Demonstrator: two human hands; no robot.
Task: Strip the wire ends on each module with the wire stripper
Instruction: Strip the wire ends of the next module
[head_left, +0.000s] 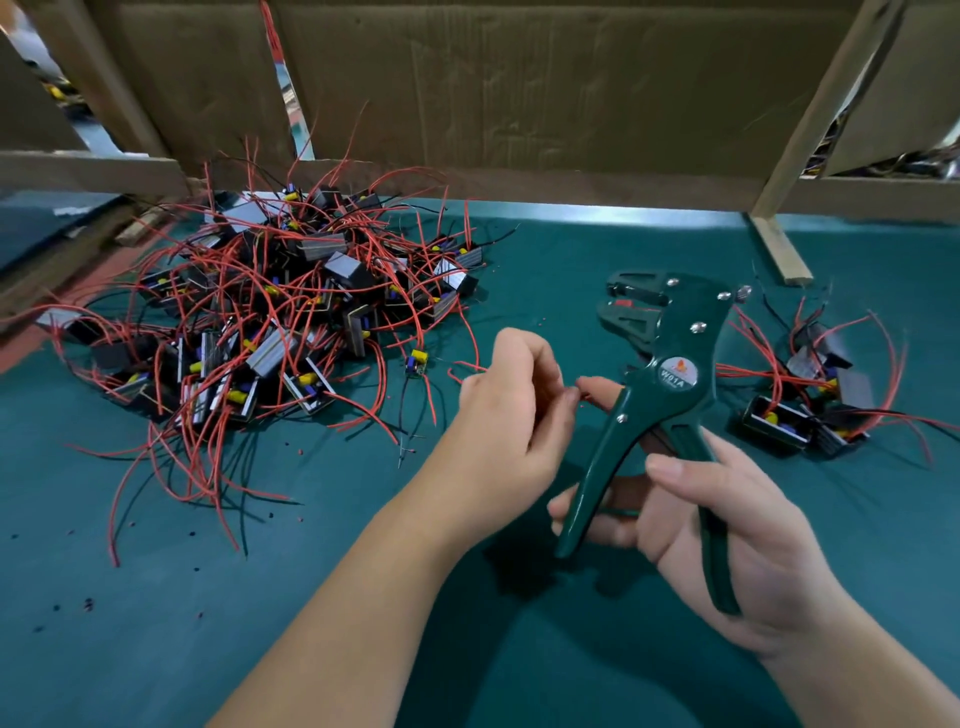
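- Right hand (727, 525) wraps the stripper (672, 364) handles. Handles are spread, jaws agape and empty, tool held above the mat (571, 249).
- Left hand (506, 415) is curled, fingertips pinching what looks like a red wire (475, 368) just beside the handles. Any module on it is hidden by my palm.
- Risk: the wire end is well short of the jaws. If I squeeze before it seats, I strip nothing or nick the strands.
- Risk: my left fingertips sit against the handle pivot, so closing now could pinch skin.
- Risk: the wire trails toward the big pile (260, 322). A tug could snag the tangle and drag modules along.
- Risk: the done and undone heaps lie on the same mat, so a careless drop mixes them.
- Count: stripper, one. Hands, two. Heaps, two.
- Big pile: dozens of modules, too tangled to count.
- Small pile (810, 400), at right: about five modules.
- One bare board (417, 360) lies loose near the big pile.
- Insulation scraps (88, 604): many, scattered.
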